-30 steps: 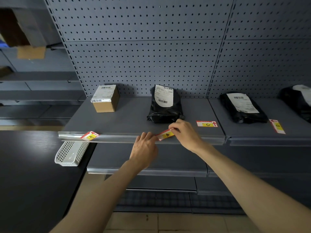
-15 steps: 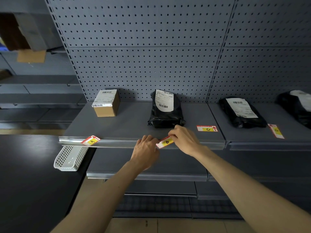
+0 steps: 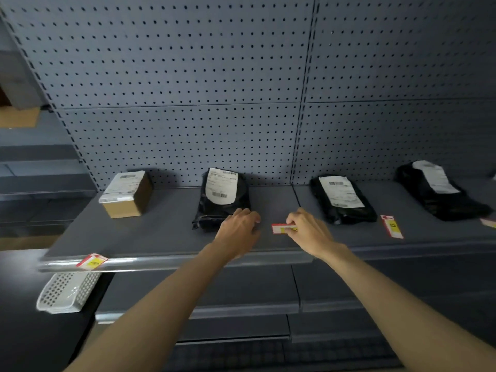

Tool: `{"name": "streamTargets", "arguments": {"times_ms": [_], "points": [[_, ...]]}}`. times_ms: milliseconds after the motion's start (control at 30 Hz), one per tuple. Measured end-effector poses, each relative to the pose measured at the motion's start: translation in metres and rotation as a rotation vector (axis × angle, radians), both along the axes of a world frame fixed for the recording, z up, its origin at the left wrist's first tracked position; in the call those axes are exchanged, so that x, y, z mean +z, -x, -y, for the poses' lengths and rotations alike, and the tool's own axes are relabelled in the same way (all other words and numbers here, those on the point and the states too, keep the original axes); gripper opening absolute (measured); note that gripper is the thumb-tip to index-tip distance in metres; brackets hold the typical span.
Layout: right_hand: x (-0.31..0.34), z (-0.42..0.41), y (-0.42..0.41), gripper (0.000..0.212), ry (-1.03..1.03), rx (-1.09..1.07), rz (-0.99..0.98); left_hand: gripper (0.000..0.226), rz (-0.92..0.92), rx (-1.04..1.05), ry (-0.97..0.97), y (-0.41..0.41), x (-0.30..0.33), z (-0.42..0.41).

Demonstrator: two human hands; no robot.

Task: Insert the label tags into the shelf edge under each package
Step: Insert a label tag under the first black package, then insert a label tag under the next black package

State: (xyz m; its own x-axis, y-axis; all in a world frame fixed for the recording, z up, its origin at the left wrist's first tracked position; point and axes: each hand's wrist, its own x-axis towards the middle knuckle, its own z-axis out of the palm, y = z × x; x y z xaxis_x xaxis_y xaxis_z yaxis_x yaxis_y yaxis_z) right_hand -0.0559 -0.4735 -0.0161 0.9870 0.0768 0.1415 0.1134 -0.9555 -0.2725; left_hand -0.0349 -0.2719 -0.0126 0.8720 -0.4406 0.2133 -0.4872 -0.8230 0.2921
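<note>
On shelf, right hand pinches label tag, long axis left-right.

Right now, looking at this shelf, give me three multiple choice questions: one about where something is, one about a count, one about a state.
1. Where is the cardboard box?
A. left of the black bags
B. between two bags
C. in the white basket

2. How many black bags lie on the shelf?
A. one
B. three
C. five

3. What is the right hand doing?
A. resting flat and empty
B. pinching a red and yellow tag
C. lifting a bag

Answers: 1 A, the box is the leftmost package. 2 B, three bags with white labels show. 3 B, its fingertips close on the tag's end.
</note>
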Motion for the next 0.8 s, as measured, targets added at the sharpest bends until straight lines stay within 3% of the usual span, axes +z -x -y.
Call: {"name": "streamTargets", "arguments": {"times_ms": [333, 467, 667, 800], "points": [[-0.032, 0.054, -0.049, 0.032, -0.061, 0.147, -0.195, 0.054, -0.281, 0.067, -0.185, -0.055, -0.022, 0.090], [-0.037, 0.059, -0.060, 0.031, -0.094, 0.209, -0.223, 0.050, -0.330, 0.101, -0.270, -0.064, -0.029, 0.093], [-0.033, 0.061, -0.061, 0.020, -0.188, 0.229, -0.163, 0.024, -0.364, 0.164, 0.059, -0.053, -0.028, 0.091], [-0.024, 0.068, -0.051, 0.013, -0.329, 0.206, -0.105, 0.013, -0.283, 0.167, 0.258, -0.038, -0.022, 0.095]]}}
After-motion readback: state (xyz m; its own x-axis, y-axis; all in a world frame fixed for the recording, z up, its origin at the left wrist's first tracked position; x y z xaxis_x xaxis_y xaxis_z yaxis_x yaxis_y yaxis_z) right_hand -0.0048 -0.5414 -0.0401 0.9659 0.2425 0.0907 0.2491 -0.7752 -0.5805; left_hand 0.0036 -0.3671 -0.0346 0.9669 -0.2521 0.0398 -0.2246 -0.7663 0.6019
